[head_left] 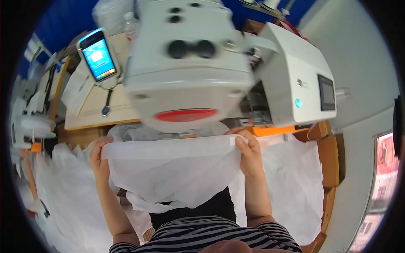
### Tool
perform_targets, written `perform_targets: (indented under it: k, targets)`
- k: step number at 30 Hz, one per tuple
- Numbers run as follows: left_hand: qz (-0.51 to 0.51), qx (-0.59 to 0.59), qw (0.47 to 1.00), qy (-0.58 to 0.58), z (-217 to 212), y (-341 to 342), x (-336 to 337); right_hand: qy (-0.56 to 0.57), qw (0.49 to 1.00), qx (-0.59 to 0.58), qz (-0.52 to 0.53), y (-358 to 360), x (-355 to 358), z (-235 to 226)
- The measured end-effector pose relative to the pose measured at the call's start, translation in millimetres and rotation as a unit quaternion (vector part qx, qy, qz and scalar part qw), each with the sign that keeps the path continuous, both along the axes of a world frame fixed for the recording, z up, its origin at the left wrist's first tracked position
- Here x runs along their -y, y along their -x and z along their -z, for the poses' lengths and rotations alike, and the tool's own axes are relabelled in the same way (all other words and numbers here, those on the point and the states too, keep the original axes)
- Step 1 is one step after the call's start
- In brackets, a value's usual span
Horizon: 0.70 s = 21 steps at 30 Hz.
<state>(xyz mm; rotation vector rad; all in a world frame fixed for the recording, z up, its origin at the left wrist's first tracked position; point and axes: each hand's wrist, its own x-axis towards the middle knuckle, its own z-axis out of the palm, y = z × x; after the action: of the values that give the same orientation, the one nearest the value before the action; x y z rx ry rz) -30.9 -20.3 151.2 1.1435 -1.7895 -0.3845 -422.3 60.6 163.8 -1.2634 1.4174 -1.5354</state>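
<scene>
A worker at an industrial sewing machine [190, 71] holds a sheet of thin white non-woven fabric [173, 168] stretched by its top edge just below the machine's head. The left hand [99, 162] is closed on the sheet's left corner and the right hand [249, 154] pinches the right corner between thumb and fingers. The step in hand appears to be squaring the edge for stitching; feeding it would call for even tension and a level hem. The cloth looks soft, matte and slightly translucent, sagging in loose folds over the worker's lap. More white fabric [291, 185] is heaped over the wooden bench [97, 114], where a phone [98, 55] with a lit screen stands propped.
</scene>
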Motion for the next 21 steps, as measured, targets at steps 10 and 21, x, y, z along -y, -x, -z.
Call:
perform_targets:
  k: [10, 21]
  targets:
    - [0.104, 0.126, 0.986, 0.019, -38.3, 88.8, -5.8, -0.062, 0.897, -0.315, 0.303, 53.8, -35.4, -7.0]
    - [-0.051, 0.094, 0.994, 0.014, 7.1, 70.1, 14.6, -0.048, 0.732, -0.619, 0.28, 49.3, 8.3, 13.0]
